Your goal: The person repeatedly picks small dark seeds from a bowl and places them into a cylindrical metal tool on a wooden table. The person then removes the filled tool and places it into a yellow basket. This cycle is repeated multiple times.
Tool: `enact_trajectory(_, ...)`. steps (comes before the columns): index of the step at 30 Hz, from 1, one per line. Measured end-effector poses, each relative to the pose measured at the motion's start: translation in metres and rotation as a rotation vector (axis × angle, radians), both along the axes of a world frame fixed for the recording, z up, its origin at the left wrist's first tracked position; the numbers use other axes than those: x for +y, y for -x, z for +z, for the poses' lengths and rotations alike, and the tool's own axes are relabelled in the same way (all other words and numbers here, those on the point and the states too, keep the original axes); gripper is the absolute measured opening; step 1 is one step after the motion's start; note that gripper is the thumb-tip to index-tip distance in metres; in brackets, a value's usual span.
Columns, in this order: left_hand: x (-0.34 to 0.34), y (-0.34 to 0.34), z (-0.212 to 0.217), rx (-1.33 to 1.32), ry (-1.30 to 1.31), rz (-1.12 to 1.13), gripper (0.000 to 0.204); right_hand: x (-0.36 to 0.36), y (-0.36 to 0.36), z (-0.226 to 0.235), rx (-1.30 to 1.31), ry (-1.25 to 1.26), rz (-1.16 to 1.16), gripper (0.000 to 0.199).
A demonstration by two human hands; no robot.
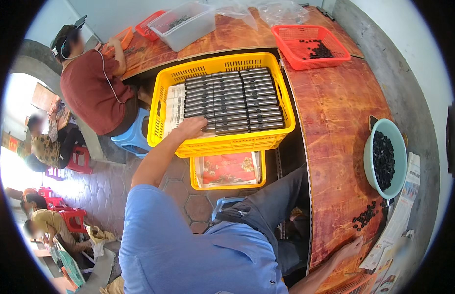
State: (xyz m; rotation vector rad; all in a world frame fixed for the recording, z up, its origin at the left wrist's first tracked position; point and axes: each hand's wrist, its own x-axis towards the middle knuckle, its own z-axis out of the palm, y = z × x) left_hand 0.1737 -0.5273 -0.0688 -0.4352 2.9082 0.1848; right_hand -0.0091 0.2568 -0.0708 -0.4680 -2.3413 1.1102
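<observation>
My left hand (190,127) reaches into the yellow crate (222,143) and rests on the near left end of the rows of dark grey bars (232,100) stacked inside it, over a sheet of newspaper (174,108); its grip is hidden. My right hand (349,247) lies flat, fingers spread, on the wooden table (335,122) near its front edge. It holds nothing and sits just below a small heap of black beads (364,215).
A pale green bowl (369,157) of black beads stands at the right, newspapers (401,215) beside it. A red basket (310,46) with beads and a clear tub (185,24) stand at the back. A second yellow crate (227,169) is below. Other people sit at left.
</observation>
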Motion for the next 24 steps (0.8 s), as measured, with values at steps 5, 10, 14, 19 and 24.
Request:
enact_trajectory(5,-0.002,0.001,-0.01,-0.128,0.012,0.028,0.028,0.009,-0.002,-0.006,-0.014,-0.016,0.023,0.049)
enact_trajectory(10,0.004,0.007,-0.008,-0.212,0.057,0.078,0.032,0.014,0.001,-0.013,-0.016,-0.036,0.018,0.047)
enact_trajectory(14,0.005,0.006,-0.009,-0.218,0.09,0.088,0.035,-0.001,-0.005,0.002,-0.006,0.003,0.005,0.045)
enact_trajectory(19,-0.006,0.006,-0.015,-0.11,0.043,0.049,0.04,-0.04,-0.011,0.027,0.119,0.13,0.039,0.027)
enact_trajectory(24,-0.024,-0.002,-0.034,0.031,0.105,-0.012,0.033,-0.043,-0.01,0.032,0.0,0.078,-0.046,0.03)
